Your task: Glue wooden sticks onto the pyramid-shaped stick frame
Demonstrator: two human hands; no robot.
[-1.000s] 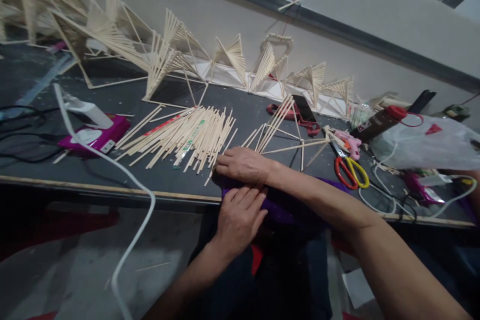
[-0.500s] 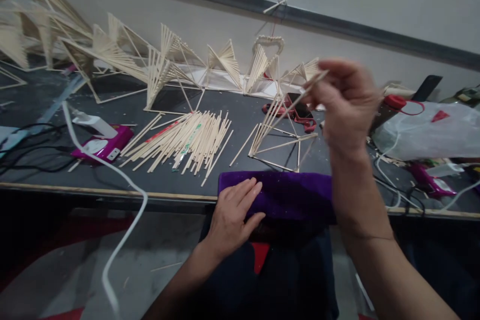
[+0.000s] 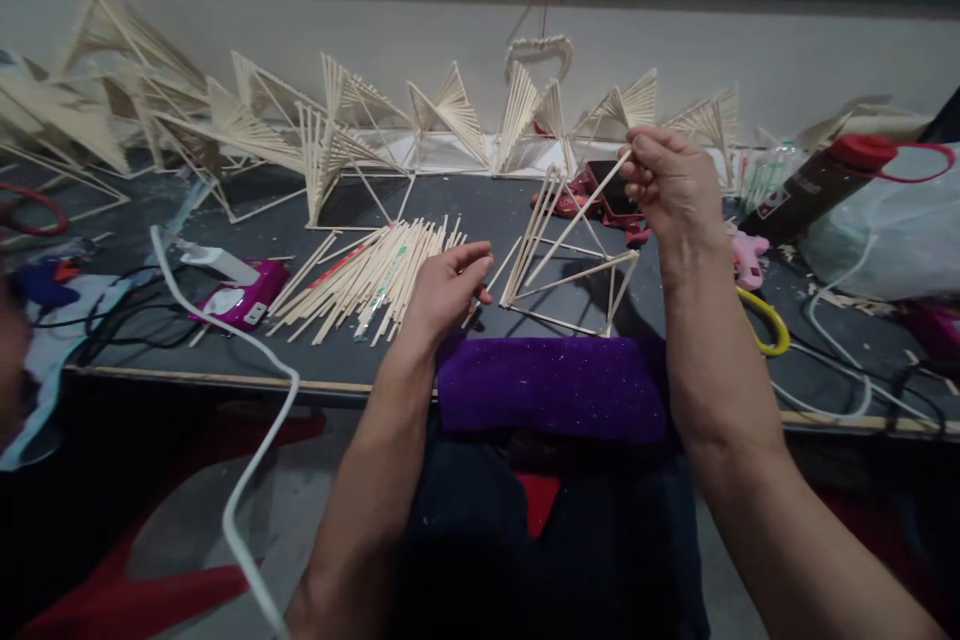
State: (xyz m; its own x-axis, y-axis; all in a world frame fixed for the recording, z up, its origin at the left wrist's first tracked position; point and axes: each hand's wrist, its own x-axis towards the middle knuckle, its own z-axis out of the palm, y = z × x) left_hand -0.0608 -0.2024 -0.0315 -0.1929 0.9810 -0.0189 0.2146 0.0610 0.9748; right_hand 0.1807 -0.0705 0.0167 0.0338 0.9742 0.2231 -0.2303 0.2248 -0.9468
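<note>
My right hand [image 3: 667, 175] is closed in a pinch on the upper end of a thin wooden stick [image 3: 581, 215]. The stick slants down to the left, over a small frame of glued sticks [image 3: 574, 292] on the table; whether its lower end touches the frame I cannot tell. My left hand [image 3: 450, 290] hovers by the right side of a pile of loose sticks [image 3: 360, 280], fingers loosely bent and apart, with nothing visible in them. Just beside its fingertips a single loose stick [image 3: 504, 265] lies on the table. A purple cloth [image 3: 551, 388] covers the table edge before me.
Finished fan-shaped stick frames [image 3: 450, 120] stand along the wall. A magenta power adapter [image 3: 244, 298] with a white cable [image 3: 259, 460] is at left. On the right are a dark bottle with a red cap [image 3: 825, 185], yellow tape [image 3: 769, 320] and a plastic bag [image 3: 870, 240].
My left hand has lifted off the purple cloth and moved forward toward the loose sticks. My right hand still holds its stick, now steadier above the frame. The view has turned slightly.
</note>
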